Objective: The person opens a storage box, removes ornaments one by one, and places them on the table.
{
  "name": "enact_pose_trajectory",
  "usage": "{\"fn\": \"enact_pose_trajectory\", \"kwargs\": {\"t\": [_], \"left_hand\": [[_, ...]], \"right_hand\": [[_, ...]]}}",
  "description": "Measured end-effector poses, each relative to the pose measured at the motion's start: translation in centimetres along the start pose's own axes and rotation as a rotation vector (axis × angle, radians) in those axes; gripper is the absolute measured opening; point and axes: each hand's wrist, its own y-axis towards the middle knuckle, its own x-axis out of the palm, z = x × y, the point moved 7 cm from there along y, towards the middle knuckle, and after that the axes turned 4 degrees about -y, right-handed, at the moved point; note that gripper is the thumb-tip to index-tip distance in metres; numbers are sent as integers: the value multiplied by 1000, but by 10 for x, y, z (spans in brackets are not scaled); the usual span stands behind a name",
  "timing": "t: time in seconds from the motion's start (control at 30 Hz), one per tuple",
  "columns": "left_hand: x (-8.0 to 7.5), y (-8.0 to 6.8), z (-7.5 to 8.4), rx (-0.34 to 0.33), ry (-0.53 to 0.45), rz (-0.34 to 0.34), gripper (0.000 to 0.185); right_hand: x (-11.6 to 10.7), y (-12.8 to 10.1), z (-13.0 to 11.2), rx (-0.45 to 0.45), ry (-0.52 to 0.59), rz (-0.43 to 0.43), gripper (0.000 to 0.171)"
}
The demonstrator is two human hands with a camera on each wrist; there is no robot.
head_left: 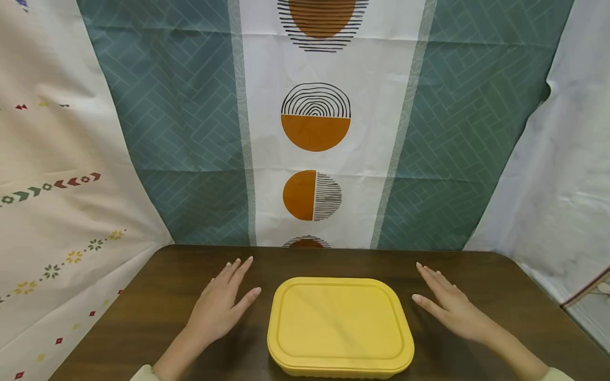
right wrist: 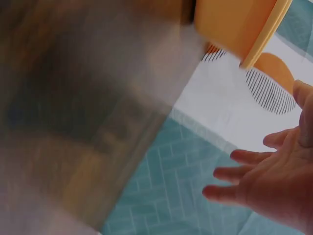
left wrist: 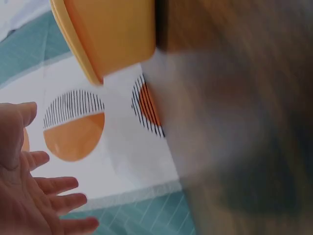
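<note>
A yellow rectangular box with a rounded lid (head_left: 340,323) stands on the dark wooden table, its lid on. To its left, my left hand (head_left: 216,307) hovers with fingers spread and holds nothing. On the other side my right hand (head_left: 455,309) is held likewise, fingers straight, apart from the box. The left wrist view shows the box's side wall (left wrist: 115,36) above the extended fingers of the left hand (left wrist: 41,191). In the right wrist view the box (right wrist: 230,22) appears at the top, with the right hand (right wrist: 274,176) below it, palm bare. The inside of the box is hidden.
The brown table (head_left: 143,296) reaches back to a hanging cloth (head_left: 190,132) with green panels and orange half-circles. A cream patterned cloth (head_left: 62,148) hangs on the left, a whitish one (head_left: 562,174) on the right.
</note>
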Motion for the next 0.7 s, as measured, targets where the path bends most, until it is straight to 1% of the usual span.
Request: {"fn": "enact_pose_trajectory", "kwargs": {"t": [0.03, 0.1, 0.2, 0.3, 0.43, 0.53, 0.6, 0.7], "left_hand": [[2, -1, 1, 4, -46, -4, 66], [8, -3, 4, -9, -142, -30, 67], [17, -6, 7, -50, -274, -83, 66], [27, -10, 11, -89, -401, -140, 63], [36, -14, 20, -95, -559, -218, 60], [42, -16, 25, -84, -632, -273, 58], [44, -16, 26, -82, -660, -292, 58], [48, -18, 26, -89, -689, -314, 59]], "right_hand": [[2, -1, -2, -7, 30, -7, 65], [7, -2, -5, -14, 89, -35, 63], [14, -4, -11, -26, 138, -75, 61], [21, -6, -17, -32, 218, -131, 60], [28, -7, -26, -70, 348, -209, 62], [31, -9, -29, -75, 394, -241, 68], [33, -9, -28, -54, 410, -249, 72], [37, -9, -28, -58, 438, -262, 73]]}}
